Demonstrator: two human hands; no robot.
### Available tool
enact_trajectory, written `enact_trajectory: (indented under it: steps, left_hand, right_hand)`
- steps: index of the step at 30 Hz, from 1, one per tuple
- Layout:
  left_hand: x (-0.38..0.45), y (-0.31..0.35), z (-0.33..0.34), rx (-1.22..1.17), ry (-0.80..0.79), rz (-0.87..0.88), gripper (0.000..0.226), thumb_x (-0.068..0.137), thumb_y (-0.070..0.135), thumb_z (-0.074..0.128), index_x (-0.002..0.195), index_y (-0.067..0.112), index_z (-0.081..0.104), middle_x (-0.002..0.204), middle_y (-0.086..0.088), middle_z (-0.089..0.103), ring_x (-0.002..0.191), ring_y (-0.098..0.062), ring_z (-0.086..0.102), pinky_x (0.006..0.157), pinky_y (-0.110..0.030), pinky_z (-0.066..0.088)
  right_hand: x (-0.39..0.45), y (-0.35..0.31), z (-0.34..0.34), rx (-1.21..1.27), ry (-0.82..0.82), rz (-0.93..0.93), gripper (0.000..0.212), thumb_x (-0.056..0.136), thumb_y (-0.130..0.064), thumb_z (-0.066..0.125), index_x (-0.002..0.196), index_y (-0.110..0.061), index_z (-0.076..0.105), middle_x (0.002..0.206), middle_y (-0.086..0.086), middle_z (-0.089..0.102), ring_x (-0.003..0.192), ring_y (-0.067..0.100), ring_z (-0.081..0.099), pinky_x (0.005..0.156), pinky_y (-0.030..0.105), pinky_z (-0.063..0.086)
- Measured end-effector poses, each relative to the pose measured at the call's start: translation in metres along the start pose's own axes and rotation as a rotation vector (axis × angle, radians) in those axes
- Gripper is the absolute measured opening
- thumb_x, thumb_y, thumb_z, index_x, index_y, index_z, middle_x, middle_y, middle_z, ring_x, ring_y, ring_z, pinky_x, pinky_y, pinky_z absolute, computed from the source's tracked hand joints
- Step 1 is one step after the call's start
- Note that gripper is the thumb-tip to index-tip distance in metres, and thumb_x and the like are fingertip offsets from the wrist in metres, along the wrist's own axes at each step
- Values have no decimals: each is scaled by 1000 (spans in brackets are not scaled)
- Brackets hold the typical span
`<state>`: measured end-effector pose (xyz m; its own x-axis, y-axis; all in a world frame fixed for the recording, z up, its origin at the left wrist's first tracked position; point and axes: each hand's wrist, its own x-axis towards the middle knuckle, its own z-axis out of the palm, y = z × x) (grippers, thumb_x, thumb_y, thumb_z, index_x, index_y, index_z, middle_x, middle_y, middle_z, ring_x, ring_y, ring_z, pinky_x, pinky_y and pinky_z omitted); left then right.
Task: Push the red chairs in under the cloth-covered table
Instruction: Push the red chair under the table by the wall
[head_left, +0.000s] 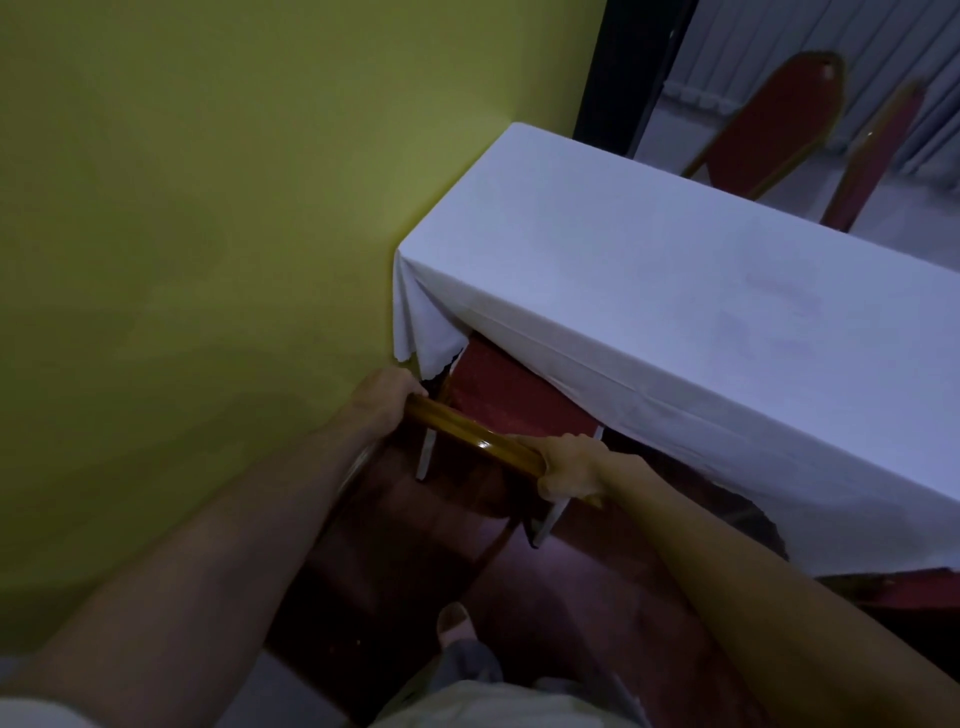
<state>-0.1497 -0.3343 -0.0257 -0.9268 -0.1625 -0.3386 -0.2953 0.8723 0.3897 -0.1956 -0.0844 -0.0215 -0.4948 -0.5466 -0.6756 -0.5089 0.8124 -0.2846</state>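
A red chair (511, 395) with a gold frame stands at the near end of the white cloth-covered table (649, 291), its seat partly under the hanging cloth. My left hand (387, 395) grips the left end of the chair's gold top rail (467, 436). My right hand (569, 467) grips the right end of the same rail. Beyond the table's far side, two more red chairs (769, 124) (872, 161) stand with their backs showing above the cloth. Part of another red chair (904, 587) shows at the right edge, below the cloth.
A yellow-green wall (208, 234) runs close along the left, touching the table's end. A dark door frame (628, 67) stands behind the table. My foot (457, 629) is on the dark red floor just behind the chair.
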Motion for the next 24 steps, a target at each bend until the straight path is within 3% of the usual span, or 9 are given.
enact_trajectory:
  steps: [3, 7, 11, 18, 21, 24]
  left_hand:
    - [-1, -9, -2, 3, 18, -14, 29, 87, 0, 46, 93, 18, 68, 100, -9, 59, 91, -17, 51, 77, -24, 32]
    - [0, -16, -4, 60, 32, 16, 43, 82, -5, 45, 111, 14, 70, 117, -15, 67, 108, -33, 61, 86, -33, 45]
    - [0, -15, -5, 86, -10, -5, 45, 86, -4, 44, 125, 13, 60, 130, -17, 60, 119, -33, 55, 96, -34, 42]
    - [-7, -8, -6, 140, 20, 7, 48, 83, -7, 47, 125, 14, 60, 127, -16, 62, 119, -33, 55, 93, -33, 44]
    - [-12, -2, -9, 124, 16, 26, 46, 83, -6, 47, 124, 10, 60, 128, -17, 61, 120, -34, 54, 94, -34, 43]
    - [-14, 4, -14, 55, 51, 10, 45, 81, -8, 46, 119, 9, 64, 127, -17, 62, 118, -33, 55, 94, -34, 43]
  right_hand:
    - [1, -10, 2, 21, 4, -7, 92, 72, -18, 60, 144, -53, 16, 74, -7, 56, 66, 14, 56, 63, 29, 46]
    - [2, -15, 4, 21, 20, -11, 90, 73, -18, 59, 144, -54, 16, 77, -3, 60, 67, 14, 57, 63, 29, 47]
    - [2, -14, 4, 8, 33, -22, 87, 75, -22, 59, 145, -53, 16, 77, -4, 59, 65, 13, 57, 64, 31, 50]
    - [6, -8, 11, 55, 84, -56, 83, 78, -25, 59, 144, -53, 18, 84, 0, 59, 69, 18, 57, 57, 28, 44]
    - [12, 3, 16, 104, 93, -78, 87, 75, -45, 70, 145, -49, 19, 112, 3, 63, 92, 23, 60, 76, 33, 47]
    - [4, 14, 20, 286, 105, -106, 95, 67, -66, 71, 146, -43, 24, 143, 1, 49, 122, 24, 51, 100, 36, 41]
